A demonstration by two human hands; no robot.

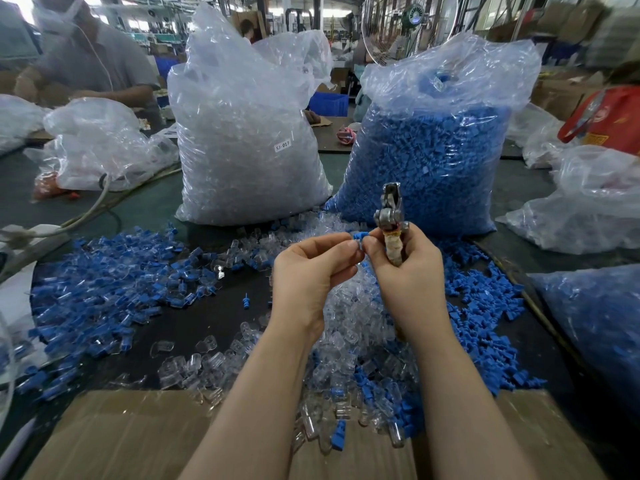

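Bright, even daylight from the far windows (pixel 24 5); glare glints on the clear bags (pixel 242 133). Shadows soft. Centre sharp, while the edges bend and blur, far corners smearing most.

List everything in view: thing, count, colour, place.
blue part: one, blue, held mid-air, centre
pliers: one, grey metal, upright beside it
clear-parts bag: one, clear, back centre-left
blue-parts bag: one, blue through film, back right
loose clear parts: many, clear, heaped centre
loose blue parts: many, blue, heaped right
mixed pile: many, blue and clear, left
cardboard: one, brown, near edge
left hand: one, bare, pinches blue part
right hand: one, bare, grips pliers
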